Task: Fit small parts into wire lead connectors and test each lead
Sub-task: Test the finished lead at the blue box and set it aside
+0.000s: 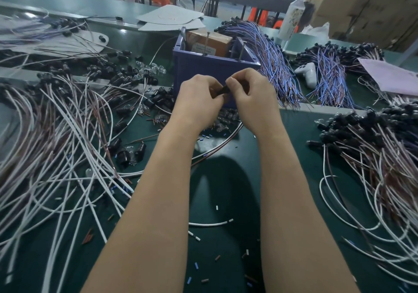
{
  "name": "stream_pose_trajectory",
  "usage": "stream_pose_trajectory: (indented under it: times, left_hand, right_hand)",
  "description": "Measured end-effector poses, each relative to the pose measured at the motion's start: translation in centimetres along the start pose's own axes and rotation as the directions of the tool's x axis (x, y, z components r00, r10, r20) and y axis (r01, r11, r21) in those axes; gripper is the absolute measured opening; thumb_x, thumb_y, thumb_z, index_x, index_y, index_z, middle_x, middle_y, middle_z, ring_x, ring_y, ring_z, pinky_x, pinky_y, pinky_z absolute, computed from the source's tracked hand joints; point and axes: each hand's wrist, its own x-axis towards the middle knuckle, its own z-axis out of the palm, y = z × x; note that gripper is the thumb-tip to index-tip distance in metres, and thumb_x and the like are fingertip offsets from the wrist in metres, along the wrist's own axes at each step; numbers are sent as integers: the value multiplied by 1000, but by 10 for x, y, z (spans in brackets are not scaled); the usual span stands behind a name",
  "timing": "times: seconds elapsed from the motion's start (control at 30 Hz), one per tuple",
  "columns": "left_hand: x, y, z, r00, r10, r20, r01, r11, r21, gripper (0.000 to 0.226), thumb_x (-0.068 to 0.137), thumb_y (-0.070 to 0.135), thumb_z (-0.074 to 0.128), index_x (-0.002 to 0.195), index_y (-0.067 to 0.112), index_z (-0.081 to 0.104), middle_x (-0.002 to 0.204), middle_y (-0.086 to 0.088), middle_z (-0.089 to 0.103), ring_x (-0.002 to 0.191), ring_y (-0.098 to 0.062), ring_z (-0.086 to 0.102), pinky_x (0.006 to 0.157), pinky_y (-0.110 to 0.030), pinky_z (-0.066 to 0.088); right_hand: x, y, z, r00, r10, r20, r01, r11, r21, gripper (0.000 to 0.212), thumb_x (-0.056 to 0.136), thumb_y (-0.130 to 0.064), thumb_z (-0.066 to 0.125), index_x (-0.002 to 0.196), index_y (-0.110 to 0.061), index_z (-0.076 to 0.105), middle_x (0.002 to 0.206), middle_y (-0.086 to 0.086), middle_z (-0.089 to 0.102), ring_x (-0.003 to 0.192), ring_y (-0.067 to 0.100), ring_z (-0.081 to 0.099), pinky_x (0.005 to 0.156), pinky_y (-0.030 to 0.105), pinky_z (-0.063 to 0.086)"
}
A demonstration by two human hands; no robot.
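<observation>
Nearly crosswise, connector (222, 90) between fingers (231, 82)

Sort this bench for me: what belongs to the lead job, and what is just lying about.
Job: black connector pinched between left hand and right hand; white leads; blue leads; clear bulbs; blue box with upright pins, likely the tester.
Lying about: white controller; bottle; pink paper; grey card sheets.
</observation>
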Motion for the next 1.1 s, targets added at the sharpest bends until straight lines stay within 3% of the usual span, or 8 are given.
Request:
stream_pose_trajectory:
  times: [0.27,0.33,0.47,0.6,0.67,0.83,1.0,1.1]
  left_hand:
    - [-2,-7,-11,983,44,179,-17,989,-149,11,89,24,64,96,20,71,83,6,69,79,-7,62,82,-28,50]
    - [-2,-6,-11,984,29,176,-9,994,-113,15,90,24,63,99,17,72,89,1,71,85,-13,64,82,-29,50]
    - [0,-3,-8,988,2,156,6,998,-54,20,90,27,62,103,15,72,87,-2,68,78,-16,58,71,-25,43]
    - [1,-1,-14,983,23,180,-11,998,-66,20,90,26,62,105,16,72,90,-1,69,79,-11,58,75,-24,45]
    - [1,-1,-17,981,29,191,-14,997,-76,17,89,27,62,100,18,73,88,0,70,77,-10,59,76,-25,47]
    - [-1,-3,-16,975,10,222,8,997,-81,15,89,27,62,94,18,74,88,-2,73,79,-12,63,79,-29,50]
    - [0,-5,-10,979,-34,199,49,996,-69,22,91,25,59,93,8,73,89,-16,71,74,-24,60,74,-34,50]
    - [1,-4,-10,982,-17,190,27,998,-52,21,92,25,58,99,11,73,91,-10,72,77,-18,59,73,-28,48]
  right_hand:
    - [-3,7,3,989,91,118,-113,973,199,12,99,-19,47,92,-14,54,79,-7,57,78,12,55,70,23,46]
    - [-2,6,5,990,67,122,-84,987,139,12,99,-20,47,92,-14,53,82,-3,58,79,14,53,66,21,40]
    - [-2,6,8,998,-3,66,1,1000,18,12,100,-19,46,93,-11,52,91,3,57,83,15,49,65,18,29]
    - [-4,4,8,994,85,75,-98,974,203,16,101,-19,44,92,-11,54,77,-7,54,70,5,49,60,12,37]
    - [-4,4,8,986,124,107,-150,944,292,20,101,-19,43,85,-14,53,71,-7,51,64,4,45,61,17,36]
    - [-8,4,8,961,208,181,-264,885,383,26,102,-19,42,78,-16,53,66,-4,49,57,5,43,56,15,35]
    - [-4,-1,11,996,20,93,-17,999,-33,11,100,-20,44,92,-13,47,88,1,54,81,15,46,62,20,26]
    - [-4,-1,12,998,17,54,-17,1000,4,12,100,-21,44,94,-12,49,88,2,55,82,16,48,63,21,27]
